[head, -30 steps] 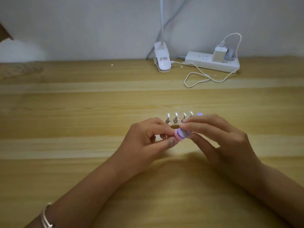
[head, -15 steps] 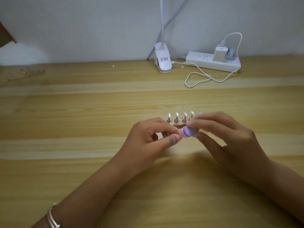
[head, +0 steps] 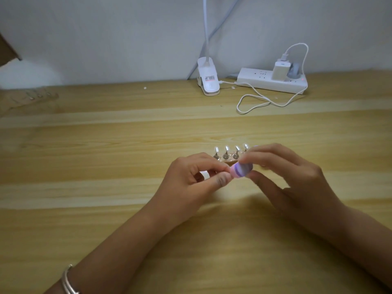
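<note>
While both hands meet above the pale striped wooden desk, they hold between them a small rounded lilac and pink plastic piece with a darker purple band. The left hand comes in from seven o'clock. Its thumb and forefinger are curled and pinch the nine o'clock end of the piece, and its other fingers are folded under. The right hand comes in from four o'clock. Its forefinger lies over the top of the three o'clock end and its thumb presses from below, so this hand is clamped on the piece as well. The piece is blurred, and I cannot tell whether it is one part or two.

Just beyond the piece, at about eleven o'clock from it, a row of small silver metal bits standing in a clear holder rests on the desk. The right fingers hide its three o'clock end.

Far off at twelve o'clock, against the wall, sits a white plastic lamp clip. At one o'clock lies a white power strip with a white square charger plugged in, and a thin white cable loops on the desk in front of it. A silver bangle circles the left wrist at seven o'clock.
</note>
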The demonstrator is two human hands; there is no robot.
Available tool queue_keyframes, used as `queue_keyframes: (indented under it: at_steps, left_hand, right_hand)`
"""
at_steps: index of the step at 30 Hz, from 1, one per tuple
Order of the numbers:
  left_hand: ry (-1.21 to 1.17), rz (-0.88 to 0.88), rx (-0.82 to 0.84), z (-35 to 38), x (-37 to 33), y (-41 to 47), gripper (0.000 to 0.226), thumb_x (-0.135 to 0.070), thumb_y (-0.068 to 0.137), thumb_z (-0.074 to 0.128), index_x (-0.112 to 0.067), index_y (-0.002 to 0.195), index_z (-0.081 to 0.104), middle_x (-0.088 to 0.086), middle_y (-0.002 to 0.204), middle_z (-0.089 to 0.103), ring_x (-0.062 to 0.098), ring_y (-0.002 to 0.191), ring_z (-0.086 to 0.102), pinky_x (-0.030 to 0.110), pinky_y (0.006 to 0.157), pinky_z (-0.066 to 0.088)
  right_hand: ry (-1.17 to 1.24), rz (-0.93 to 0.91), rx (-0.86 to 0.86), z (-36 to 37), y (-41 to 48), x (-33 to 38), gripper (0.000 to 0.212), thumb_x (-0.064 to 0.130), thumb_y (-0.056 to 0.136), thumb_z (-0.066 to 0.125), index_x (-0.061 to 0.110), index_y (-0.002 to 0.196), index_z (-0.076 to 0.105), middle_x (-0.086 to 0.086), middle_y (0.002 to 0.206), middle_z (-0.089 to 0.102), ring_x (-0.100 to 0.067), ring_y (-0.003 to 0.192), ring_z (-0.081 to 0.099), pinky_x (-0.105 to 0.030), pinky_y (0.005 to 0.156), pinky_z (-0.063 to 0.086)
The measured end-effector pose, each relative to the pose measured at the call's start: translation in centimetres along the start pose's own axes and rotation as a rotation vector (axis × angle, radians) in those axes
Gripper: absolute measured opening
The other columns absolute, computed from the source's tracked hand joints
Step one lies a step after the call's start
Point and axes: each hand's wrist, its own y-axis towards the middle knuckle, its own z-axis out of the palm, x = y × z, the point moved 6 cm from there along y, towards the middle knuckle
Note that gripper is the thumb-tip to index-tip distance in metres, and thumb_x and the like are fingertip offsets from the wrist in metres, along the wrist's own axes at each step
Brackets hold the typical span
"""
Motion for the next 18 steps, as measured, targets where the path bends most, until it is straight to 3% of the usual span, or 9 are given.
queue_keyframes:
  at_steps: [4,9,14,18]
  left_hand:
    - [-0.034,-0.003,-0.016,-0.2,0.1,0.0,0.013,-0.018,0.08,0.071,-0.014,0.09,0.079,0.003,0.08,0.072,0.019,0.068,0.06,0.036,0.053,0.039]
    - [-0.041,-0.025,-0.04,-0.2,0.1,0.0,0.006,-0.01,0.083,0.076,-0.014,0.085,0.079,0.0,0.079,0.074,0.006,0.071,0.062,0.042,0.059,0.042]
    - [-0.036,0.027,-0.015,-0.1,-0.6,0.0,0.011,-0.017,0.082,0.075,-0.014,0.091,0.08,-0.006,0.077,0.073,0.001,0.066,0.057,0.041,0.056,0.041]
    - [-0.045,0.014,-0.017,-0.1,-0.5,0.0,0.011,-0.012,0.083,0.075,-0.014,0.093,0.08,-0.012,0.073,0.071,-0.001,0.062,0.053,0.044,0.054,0.039]
  right_hand:
    - [0.055,-0.055,0.031,0.8,-0.6,1.1,0.017,0.003,0.096,0.065,0.009,0.11,0.072,0.002,0.112,0.066,-0.014,0.105,0.065,-0.048,0.107,0.048]
    - [-0.005,0.082,-0.039,-0.8,0.4,-1.7,0.019,-0.008,0.088,0.074,0.003,0.103,0.072,-0.005,0.102,0.068,-0.02,0.095,0.067,-0.029,0.084,0.051]
    - [0.048,-0.035,-0.018,0.1,-0.1,0.5,0.017,-0.001,0.089,0.07,0.001,0.106,0.072,-0.008,0.106,0.068,-0.022,0.101,0.067,-0.029,0.093,0.051]
    - [0.039,-0.005,-0.014,-0.1,0.1,0.3,0.016,0.0,0.09,0.067,0.0,0.105,0.072,-0.009,0.105,0.068,-0.021,0.099,0.066,-0.029,0.091,0.052]
